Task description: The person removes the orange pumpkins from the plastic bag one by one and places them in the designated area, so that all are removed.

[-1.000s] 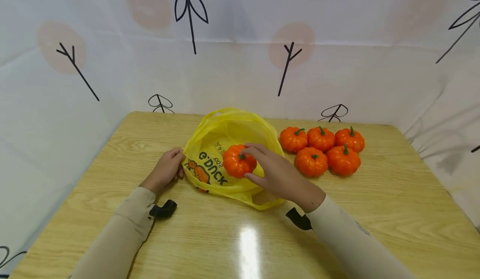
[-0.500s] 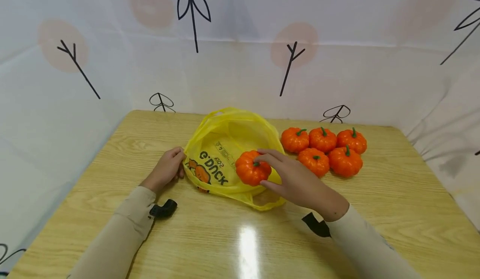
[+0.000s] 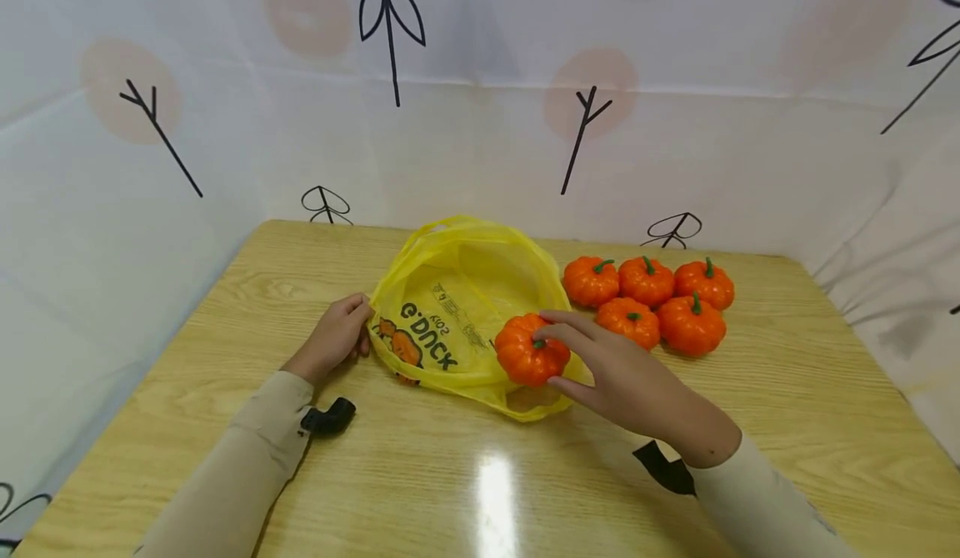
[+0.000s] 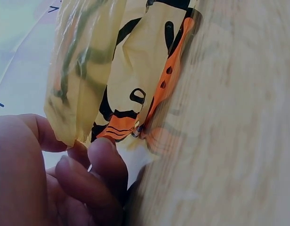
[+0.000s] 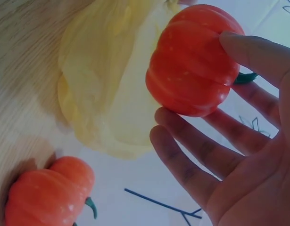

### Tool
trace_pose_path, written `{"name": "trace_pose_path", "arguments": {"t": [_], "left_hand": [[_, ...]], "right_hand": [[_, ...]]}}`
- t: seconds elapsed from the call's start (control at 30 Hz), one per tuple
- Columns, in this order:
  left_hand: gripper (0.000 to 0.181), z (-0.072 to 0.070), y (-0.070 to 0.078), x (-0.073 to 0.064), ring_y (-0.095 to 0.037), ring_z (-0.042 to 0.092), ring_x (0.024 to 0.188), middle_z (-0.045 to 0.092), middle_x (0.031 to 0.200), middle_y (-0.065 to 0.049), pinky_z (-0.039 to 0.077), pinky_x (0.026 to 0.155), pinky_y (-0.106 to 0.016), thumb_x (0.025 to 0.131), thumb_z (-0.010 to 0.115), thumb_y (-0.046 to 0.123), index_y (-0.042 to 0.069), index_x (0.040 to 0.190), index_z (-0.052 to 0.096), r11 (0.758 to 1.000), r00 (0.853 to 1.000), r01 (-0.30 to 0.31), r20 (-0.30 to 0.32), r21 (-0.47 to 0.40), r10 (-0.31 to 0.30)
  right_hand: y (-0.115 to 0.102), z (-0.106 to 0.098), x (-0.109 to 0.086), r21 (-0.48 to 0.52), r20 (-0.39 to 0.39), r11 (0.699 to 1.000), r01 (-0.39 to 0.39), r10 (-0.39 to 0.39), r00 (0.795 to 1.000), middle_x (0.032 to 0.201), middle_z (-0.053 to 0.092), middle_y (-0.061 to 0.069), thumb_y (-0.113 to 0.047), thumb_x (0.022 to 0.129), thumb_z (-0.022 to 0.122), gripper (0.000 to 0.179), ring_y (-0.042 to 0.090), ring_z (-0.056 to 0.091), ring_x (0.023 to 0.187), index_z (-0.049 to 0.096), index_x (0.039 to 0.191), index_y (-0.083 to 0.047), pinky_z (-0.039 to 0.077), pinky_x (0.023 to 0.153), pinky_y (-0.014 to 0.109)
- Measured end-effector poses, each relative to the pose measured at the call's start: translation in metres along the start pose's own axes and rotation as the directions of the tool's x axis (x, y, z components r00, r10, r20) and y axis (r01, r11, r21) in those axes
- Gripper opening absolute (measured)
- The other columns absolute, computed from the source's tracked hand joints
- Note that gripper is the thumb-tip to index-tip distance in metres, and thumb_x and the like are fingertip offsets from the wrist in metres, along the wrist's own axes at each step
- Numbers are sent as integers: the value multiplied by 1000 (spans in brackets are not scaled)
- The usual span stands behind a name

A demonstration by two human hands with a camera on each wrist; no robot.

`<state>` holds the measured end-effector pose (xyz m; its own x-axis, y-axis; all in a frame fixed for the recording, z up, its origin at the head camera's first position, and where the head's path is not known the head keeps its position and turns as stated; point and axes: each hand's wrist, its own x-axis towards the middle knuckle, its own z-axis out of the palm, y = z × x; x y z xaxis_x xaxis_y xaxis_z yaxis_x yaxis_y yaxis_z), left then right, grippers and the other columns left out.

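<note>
A yellow plastic bag [image 3: 480, 283] printed with duck lettering stands on the table with its mouth spread wide. My left hand [image 3: 337, 333] pinches the bag's left rim between thumb and fingers; in the left wrist view the thin film bunches at the fingertips [image 4: 104, 148]. With its thumb and fingers, my right hand [image 3: 622, 375] holds a small orange pumpkin [image 3: 528, 351] with a green stem, over the bag's near right rim. In the right wrist view this pumpkin [image 5: 194, 61] sits between the thumb and fingers, clear of the table.
Several more orange pumpkins [image 3: 690, 325] stand in two rows right of the bag, near the table's back edge. The wooden table [image 3: 420, 483] meets a white patterned cloth [image 3: 480, 141] behind and at the sides. A black strap piece [image 3: 330, 418] sticks out at my left cuff.
My right hand has moved right and toward me, carrying the pumpkin from over the bag's middle to its right rim. The left hand keeps its place at the bag's edge.
</note>
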<state>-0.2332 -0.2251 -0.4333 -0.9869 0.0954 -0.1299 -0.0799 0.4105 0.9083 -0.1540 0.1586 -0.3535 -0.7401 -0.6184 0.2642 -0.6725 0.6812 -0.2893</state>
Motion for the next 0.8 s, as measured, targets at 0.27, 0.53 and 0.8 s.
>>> {"name": "trace_pose_path", "arguments": {"t": [0.27,0.53,0.8], "left_hand": [[25,0,0,0,-16,46,48,53,60,-4,43,44,-28,103,38,24,8,88,50,1000,1000,-6,-9,13,6],[24,-1,0,0,-16,47,49,52,59,-4,43,45,-28,103,38,23,8,89,49,1000,1000,9,-3,12,-9],[25,-1,1,1,-16,46,48,54,60,-5,44,45,-29,104,38,24,7,90,50,1000,1000,9,5,12,-9]], "right_hand": [[7,-7,-12,-13,23,999,-31,31,999,145,53,3,-21,84,81,45,9,67,84,62,124,-12,57,72,25],[14,-18,-20,-47,87,996,-70,74,993,143,55,5,-24,86,79,51,5,65,77,59,131,-15,58,73,26],[24,-35,-31,-34,134,992,-122,125,983,134,60,1,-23,85,80,51,18,66,106,56,131,-25,58,87,41]]}}
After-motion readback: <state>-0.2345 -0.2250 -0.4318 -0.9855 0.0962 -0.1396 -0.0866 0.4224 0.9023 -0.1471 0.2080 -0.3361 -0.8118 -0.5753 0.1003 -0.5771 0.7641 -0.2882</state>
